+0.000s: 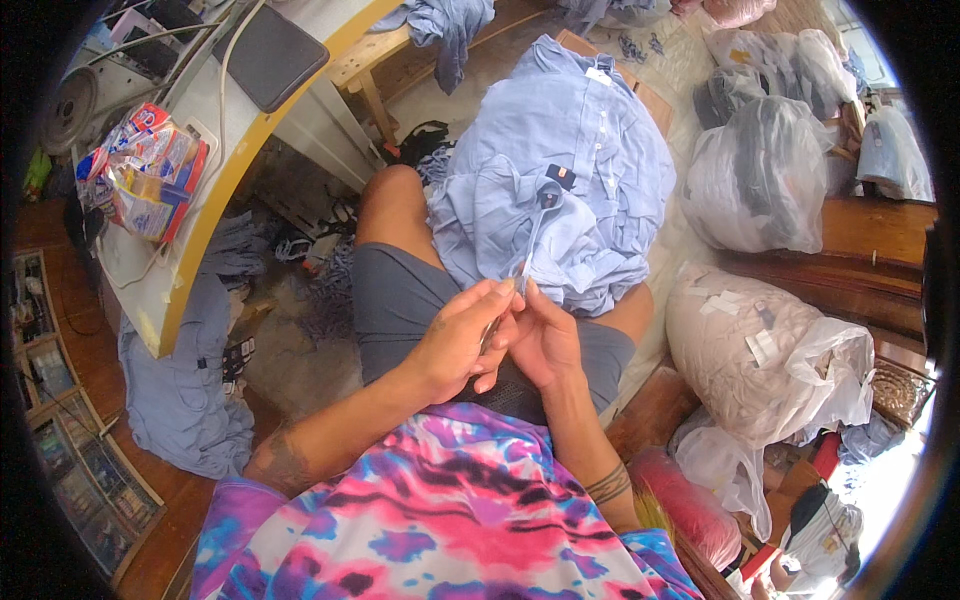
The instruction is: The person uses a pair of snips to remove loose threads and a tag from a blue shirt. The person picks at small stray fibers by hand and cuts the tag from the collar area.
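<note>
A light blue button-up shirt (610,190) lies spread over my lap and knees, with white buttons down its front and a dark label (561,177) at the neck. My left hand (462,340) is closed, pinching a folded edge of the shirt between thumb and finger. A thin, dark metallic thing (490,332) shows in its curled fingers; its kind I cannot make out. Right beside it, my right hand (546,338) pinches the same edge between thumb and forefinger. The fingertips of both hands nearly touch, and they partly hide the cloth there.
To the left stands a table with a yellow edge (225,185), bearing a dark tablet-like slab (271,57) and colourful packets (145,175). More blue garments (185,375) lie below it. Several stuffed plastic bags (760,170) line the right side, near a wooden ledge (870,262).
</note>
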Demonstrator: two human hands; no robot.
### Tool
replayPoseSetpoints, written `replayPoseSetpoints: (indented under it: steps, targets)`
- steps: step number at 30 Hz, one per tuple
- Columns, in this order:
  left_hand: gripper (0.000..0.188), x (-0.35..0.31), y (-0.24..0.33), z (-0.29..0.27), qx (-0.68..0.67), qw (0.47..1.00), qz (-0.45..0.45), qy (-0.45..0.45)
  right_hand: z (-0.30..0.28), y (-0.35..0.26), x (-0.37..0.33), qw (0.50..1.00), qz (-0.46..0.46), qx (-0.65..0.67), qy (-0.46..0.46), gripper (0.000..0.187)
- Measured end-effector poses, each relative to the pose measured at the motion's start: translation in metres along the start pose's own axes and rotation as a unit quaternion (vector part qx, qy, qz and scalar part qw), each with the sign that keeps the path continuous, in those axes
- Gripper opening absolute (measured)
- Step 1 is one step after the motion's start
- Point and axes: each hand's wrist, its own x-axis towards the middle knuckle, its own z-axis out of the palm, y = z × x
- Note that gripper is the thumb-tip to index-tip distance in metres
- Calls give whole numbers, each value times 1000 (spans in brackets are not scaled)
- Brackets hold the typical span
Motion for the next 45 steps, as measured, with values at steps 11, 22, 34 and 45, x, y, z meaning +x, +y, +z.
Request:
replayPoseSetpoints:
  steps: [11, 22, 34, 45]
  targets:
    - [38, 3, -5, -3, -16, 1000, -5, 7, -1, 0, 0, 1000, -1, -6, -10, 13]
    - [40, 4, -5, -4, -21, 1000, -7, 9, 0, 1, 2, 1000, -13, -5, -16, 11]
    - [40, 4, -5, -7, -20, 1000, -10, 7, -4, 1, 4, 1000, -16, -16, -12, 12]
    - [38, 7, -3, -8, -6, 1000, 0, 25, 3, 2, 2, 996, -38, -84, 11, 14]
